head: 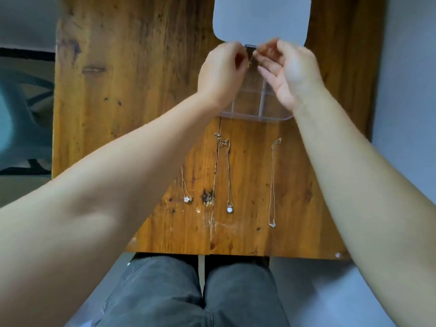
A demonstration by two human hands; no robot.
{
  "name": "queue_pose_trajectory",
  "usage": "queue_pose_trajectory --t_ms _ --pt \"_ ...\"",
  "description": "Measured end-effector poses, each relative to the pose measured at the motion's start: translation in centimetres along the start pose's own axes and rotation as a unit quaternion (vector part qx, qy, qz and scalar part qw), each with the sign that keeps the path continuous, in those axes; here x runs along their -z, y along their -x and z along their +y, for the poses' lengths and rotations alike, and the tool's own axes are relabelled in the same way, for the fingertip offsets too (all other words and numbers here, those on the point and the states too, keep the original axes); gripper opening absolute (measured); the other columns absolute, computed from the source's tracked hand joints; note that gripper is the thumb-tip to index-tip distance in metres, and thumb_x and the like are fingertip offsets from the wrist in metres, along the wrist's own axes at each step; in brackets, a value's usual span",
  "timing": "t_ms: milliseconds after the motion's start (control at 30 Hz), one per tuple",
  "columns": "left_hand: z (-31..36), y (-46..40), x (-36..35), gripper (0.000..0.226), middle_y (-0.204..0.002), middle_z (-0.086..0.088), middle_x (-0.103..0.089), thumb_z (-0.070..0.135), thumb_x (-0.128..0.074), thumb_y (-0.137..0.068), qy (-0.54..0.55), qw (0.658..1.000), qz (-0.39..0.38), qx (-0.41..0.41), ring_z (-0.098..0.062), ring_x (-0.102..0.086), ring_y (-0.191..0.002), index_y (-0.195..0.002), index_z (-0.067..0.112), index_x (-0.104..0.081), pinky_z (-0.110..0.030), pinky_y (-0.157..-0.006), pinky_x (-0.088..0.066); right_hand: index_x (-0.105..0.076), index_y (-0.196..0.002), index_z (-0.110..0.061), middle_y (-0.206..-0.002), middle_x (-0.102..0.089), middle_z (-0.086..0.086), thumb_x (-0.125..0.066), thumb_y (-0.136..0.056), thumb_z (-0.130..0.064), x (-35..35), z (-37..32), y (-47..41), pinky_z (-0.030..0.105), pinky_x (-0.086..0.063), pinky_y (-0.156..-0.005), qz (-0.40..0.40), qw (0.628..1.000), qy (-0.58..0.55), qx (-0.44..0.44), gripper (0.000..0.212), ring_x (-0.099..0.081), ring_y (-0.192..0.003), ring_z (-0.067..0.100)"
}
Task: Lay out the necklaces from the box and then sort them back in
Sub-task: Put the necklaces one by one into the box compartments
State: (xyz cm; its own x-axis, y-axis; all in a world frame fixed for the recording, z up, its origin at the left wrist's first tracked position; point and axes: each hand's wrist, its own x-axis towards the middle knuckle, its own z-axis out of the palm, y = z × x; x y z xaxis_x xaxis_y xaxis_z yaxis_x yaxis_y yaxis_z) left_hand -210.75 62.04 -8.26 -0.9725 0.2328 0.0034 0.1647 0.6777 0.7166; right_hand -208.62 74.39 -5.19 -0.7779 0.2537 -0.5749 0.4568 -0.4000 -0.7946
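A clear plastic box (257, 115) with divided compartments sits on the wooden table, its pale lid (260, 17) folded open behind it. Both hands hover over the box's far end. My left hand (220, 75) and my right hand (291, 72) pinch a thin gold necklace (250, 61) between their fingertips; most of its chain is hidden. Three necklaces lie stretched out nearer me: one with a small flower pendant (187, 198) on the left, one with a round white pendant (229, 209) in the middle, one with a small pale pendant (272, 224) on the right.
The wooden table (132, 90) has a crack running down its middle and a dark stain by the left necklace. Its near edge lies just above my knees in grey trousers (165, 291). A teal chair (21, 114) stands at the far left.
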Motion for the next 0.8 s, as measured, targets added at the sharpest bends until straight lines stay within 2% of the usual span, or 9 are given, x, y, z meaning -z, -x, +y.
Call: queue_pose_trajectory --t_ms 100,200,300,400,467,533,667,733,800 --pt "-0.1 -1.0 -1.1 0.021 -0.108 -0.007 -0.066 0.015 -0.047 -0.093 -0.05 0.998 -0.041 0.007 -0.021 -0.059 -0.096 -0.106 0.009 -0.063 -0.029 -0.075 -0.048 -0.06 -0.105 -0.004 -0.115 -0.064 0.015 -0.042 -0.097 -0.008 -0.1 1.0 -1.5 0.04 -0.043 -0.105 0.019 0.995 0.092 -0.029 0.02 -0.062 -0.11 0.025" --pt "-0.5 -0.4 -0.3 0.022 -0.108 -0.008 -0.064 0.013 -0.046 -0.092 -0.074 0.995 -0.047 -0.039 -0.02 -0.057 -0.097 -0.107 0.009 -0.061 -0.023 -0.073 -0.042 -0.048 -0.13 -0.002 -0.133 -0.055 0.019 -0.042 -0.097 -0.013 0.9 1.9 -0.9 0.042 -0.044 -0.104 0.025 0.965 0.261 0.0 0.035 -0.054 -0.122 0.029" --pt "-1.5 3.3 1.1 0.017 -0.093 -0.011 -0.064 0.009 -0.046 -0.089 -0.033 0.99 -0.06 -0.122 -0.024 -0.057 -0.086 -0.095 0.004 -0.061 -0.031 -0.07 -0.045 -0.054 -0.125 -0.013 -0.109 -0.064 -0.001 -0.042 -0.097 -0.014 2.6 3.6 3.3 0.026 -0.055 -0.08 0.03 0.931 0.354 0.086 0.031 -0.064 -0.096 0.009" --pt "-3.6 8.9 1.0 0.021 -0.103 -0.015 -0.062 0.012 -0.05 -0.09 -0.103 0.972 -0.135 -0.16 -0.032 -0.055 -0.096 -0.107 0.005 -0.06 -0.041 -0.072 -0.048 -0.061 -0.105 -0.02 -0.091 -0.066 -0.006 -0.044 -0.095 -0.013 4.3 8.4 9.4 0.018 -0.047 -0.063 -0.01 0.912 0.405 0.054 0.021 -0.065 -0.079 0.008" --pt "-5.1 11.1 0.2 0.036 -0.125 -0.016 -0.055 0.016 -0.052 -0.09 -0.198 0.949 -0.18 -0.164 -0.035 -0.049 -0.115 -0.125 0.006 -0.052 -0.046 -0.086 -0.046 -0.062 -0.108 -0.019 -0.103 -0.067 0.001 -0.047 -0.096 -0.015 5.1 12.3 12.6 0.01 -0.043 -0.065 -0.014 0.895 0.446 0.005 0.02 -0.063 -0.086 0.011" --pt "-6.1 11.8 -0.5 0.037 -0.132 -0.015 -0.051 0.017 -0.053 -0.091 -0.23 0.94 -0.2 -0.154 -0.034 -0.044 -0.123 -0.126 0.006 -0.05 -0.047 -0.093 -0.042 -0.061 -0.114 -0.018 -0.114 -0.063 0.003 -0.047 -0.097 -0.016 5.3 15.2 14.6 0.006 -0.04 -0.067 0.016 0.886 0.462 -0.024 0.022 -0.058 -0.09 0.007" --pt "-6.4 11.5 -0.8 0.016 -0.116 -0.018 -0.057 0.011 -0.05 -0.093 -0.236 0.937 -0.186 -0.177 -0.036 -0.049 -0.109 -0.1 0.001 -0.059 -0.046 -0.083 -0.042 -0.059 -0.118 -0.019 -0.122 -0.056 0.002 -0.048 -0.096 -0.016 4.0 16.6 15.5 0.0 -0.038 -0.064 0.081 0.894 0.441 -0.005 0.024 -0.055 -0.095 0.005" --pt "-6.0 11.5 -0.2 0.015 -0.109 -0.019 -0.058 0.009 -0.048 -0.094 -0.181 0.947 -0.192 -0.181 -0.036 -0.051 -0.101 -0.097 -0.001 -0.058 -0.044 -0.08 -0.044 -0.051 -0.128 -0.021 -0.133 -0.049 0.0 -0.051 -0.095 -0.018 2.9 16.1 15.1 -0.001 -0.034 -0.077 0.091 0.896 0.432 0.039 0.033 -0.051 -0.112 0.008" --pt "-5.0 11.6 0.8 0.009 -0.095 -0.016 -0.06 0.007 -0.047 -0.094 -0.083 0.964 -0.184 -0.175 -0.03 -0.054 -0.086 -0.094 0.001 -0.054 -0.042 -0.069 -0.048 -0.034 -0.14 -0.023 -0.144 -0.04 -0.002 -0.055 -0.093 -0.019 1.8 14.9 14.0 0.008 -0.029 -0.092 0.051 0.903 0.418 0.082 0.052 -0.039 -0.122 0.004"
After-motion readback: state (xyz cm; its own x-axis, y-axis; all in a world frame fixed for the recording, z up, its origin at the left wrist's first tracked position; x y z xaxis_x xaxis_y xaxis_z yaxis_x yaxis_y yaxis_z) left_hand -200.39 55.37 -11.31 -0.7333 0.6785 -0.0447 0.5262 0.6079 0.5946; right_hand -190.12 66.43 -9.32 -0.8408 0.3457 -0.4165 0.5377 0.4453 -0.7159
